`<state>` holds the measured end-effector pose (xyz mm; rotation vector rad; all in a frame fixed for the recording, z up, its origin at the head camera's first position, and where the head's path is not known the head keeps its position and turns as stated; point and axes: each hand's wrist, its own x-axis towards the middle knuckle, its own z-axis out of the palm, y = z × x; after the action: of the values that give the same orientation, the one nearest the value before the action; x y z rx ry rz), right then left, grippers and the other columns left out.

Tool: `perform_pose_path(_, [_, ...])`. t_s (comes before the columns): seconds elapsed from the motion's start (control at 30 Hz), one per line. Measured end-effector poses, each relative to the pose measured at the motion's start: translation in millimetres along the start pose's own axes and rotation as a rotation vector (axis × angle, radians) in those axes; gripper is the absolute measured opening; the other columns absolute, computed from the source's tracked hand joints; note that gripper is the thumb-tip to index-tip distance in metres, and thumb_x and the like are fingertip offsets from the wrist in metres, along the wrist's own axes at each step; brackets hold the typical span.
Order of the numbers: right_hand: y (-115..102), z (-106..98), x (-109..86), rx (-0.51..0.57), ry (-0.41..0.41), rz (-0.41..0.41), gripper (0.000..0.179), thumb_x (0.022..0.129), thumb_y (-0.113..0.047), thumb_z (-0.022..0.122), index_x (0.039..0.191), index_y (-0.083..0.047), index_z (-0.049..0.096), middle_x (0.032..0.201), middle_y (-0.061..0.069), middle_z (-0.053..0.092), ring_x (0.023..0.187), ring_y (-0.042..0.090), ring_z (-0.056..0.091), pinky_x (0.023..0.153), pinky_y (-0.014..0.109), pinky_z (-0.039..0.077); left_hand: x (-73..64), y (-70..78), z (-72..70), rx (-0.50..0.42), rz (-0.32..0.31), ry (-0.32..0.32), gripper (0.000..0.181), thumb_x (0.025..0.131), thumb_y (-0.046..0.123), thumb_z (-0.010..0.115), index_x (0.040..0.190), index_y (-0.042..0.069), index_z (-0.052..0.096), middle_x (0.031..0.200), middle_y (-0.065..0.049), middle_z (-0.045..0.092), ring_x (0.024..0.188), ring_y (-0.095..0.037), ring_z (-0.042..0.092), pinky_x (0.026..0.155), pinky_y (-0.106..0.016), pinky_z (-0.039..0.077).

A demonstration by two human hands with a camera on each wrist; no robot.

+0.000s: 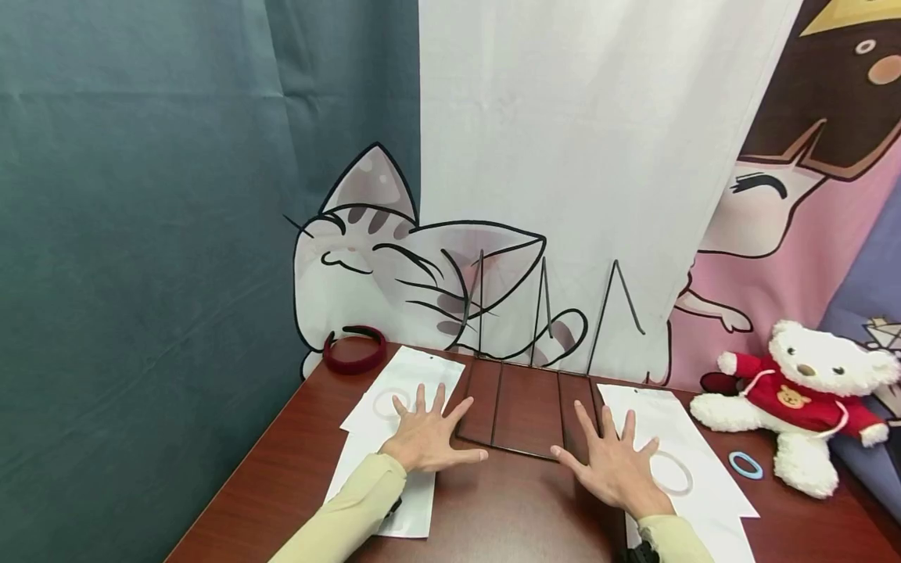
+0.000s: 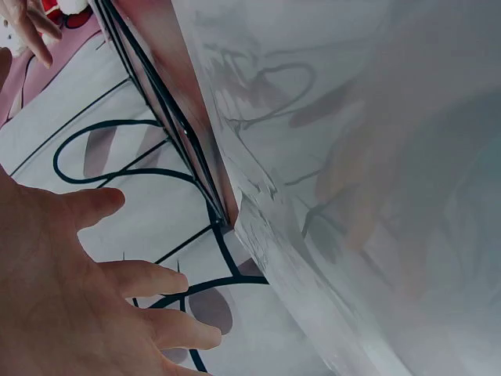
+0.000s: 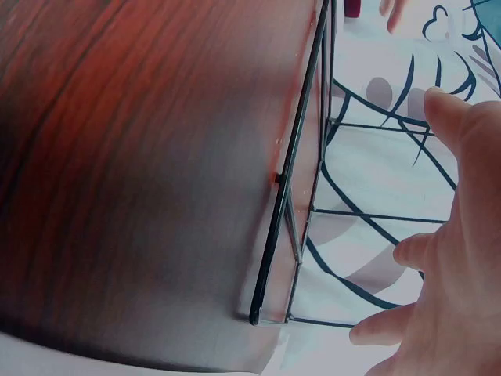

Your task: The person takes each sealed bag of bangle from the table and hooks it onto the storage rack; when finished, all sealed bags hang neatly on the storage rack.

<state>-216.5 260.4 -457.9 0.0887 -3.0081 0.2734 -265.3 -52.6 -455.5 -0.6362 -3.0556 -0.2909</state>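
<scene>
My left hand (image 1: 425,439) is spread with fingers apart above the left white plastic sheets or bags (image 1: 417,371), which overlap and bear a faint ring mark. Likewise spread, my right hand (image 1: 614,465) hovers near the white plastic sheets (image 1: 714,461) on the right. Neither hand holds anything. Between and beyond them stands a black wire rack (image 1: 497,407), with a flat grid base and several upright pointed dividers at its back. In the right wrist view the rack's front bar (image 3: 286,176) lies low along the brown tabletop.
A dark red headband (image 1: 355,364) lies at the table's back left corner. On the right sits a white teddy bear (image 1: 795,399) in a red hoodie, with a light blue ring (image 1: 745,465) beside it. A curtain with cartoon prints (image 1: 549,156) hangs behind the table (image 1: 521,508).
</scene>
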Motion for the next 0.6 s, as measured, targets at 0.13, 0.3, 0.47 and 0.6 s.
perform_pose_path(0.13, [0.8, 0.4, 0.0, 0.007, 0.023, -0.007, 0.093, 0.097, -0.073, 0.055, 0.167, -0.016, 0.032, 0.162, 0.041, 0.033, 0.147, 0.076, 0.011, 0.097, 0.099, 0.011, 1.1, -0.4, -0.2, -0.006, -0.002, 0.0, 0.1, 0.083, 0.09, 0.054, 0.164, 0.034, 0.039, 0.171, -0.021, 0.034, 0.154, -0.06, 0.027, 0.106, -0.092, 0.019])
perform_pose_path(0.3, [6.6, -3.7, 0.5, 0.009, 0.05, -0.01, 0.092, 0.097, -0.072, 0.056, 0.165, -0.014, 0.034, 0.161, 0.041, 0.034, 0.148, 0.075, 0.01, 0.097, 0.099, 0.012, 3.5, -1.8, 0.6, -0.013, -0.002, -0.004, 0.098, 0.084, 0.088, 0.054, 0.163, 0.032, 0.042, 0.17, -0.021, 0.036, 0.153, -0.06, 0.029, 0.107, -0.091, 0.02])
perform_pose_path(0.47, [21.5, -12.4, 4.8, 0.018, 0.04, 0.002, 0.09, 0.099, -0.069, 0.055, 0.165, -0.012, 0.033, 0.16, 0.043, 0.033, 0.147, 0.076, 0.01, 0.099, 0.098, 0.013, 5.9, -2.7, 0.6, -0.07, -0.007, -0.027, 0.097, 0.086, 0.085, 0.055, 0.163, 0.029, 0.042, 0.169, -0.022, 0.036, 0.153, -0.06, 0.03, 0.112, -0.087, 0.022])
perform_pose_path(0.6, [38.6, -20.1, 8.3, 0.03, 0.041, 0.007, 0.089, 0.1, -0.067, 0.054, 0.163, -0.009, 0.033, 0.158, 0.044, 0.033, 0.145, 0.078, 0.011, 0.102, 0.095, 0.017, 8.7, -2.6, -0.4, -0.137, -0.003, -0.03, 0.095, 0.087, 0.082, 0.058, 0.163, 0.026, 0.044, 0.168, -0.024, 0.037, 0.153, -0.058, 0.032, 0.118, -0.08, 0.023])
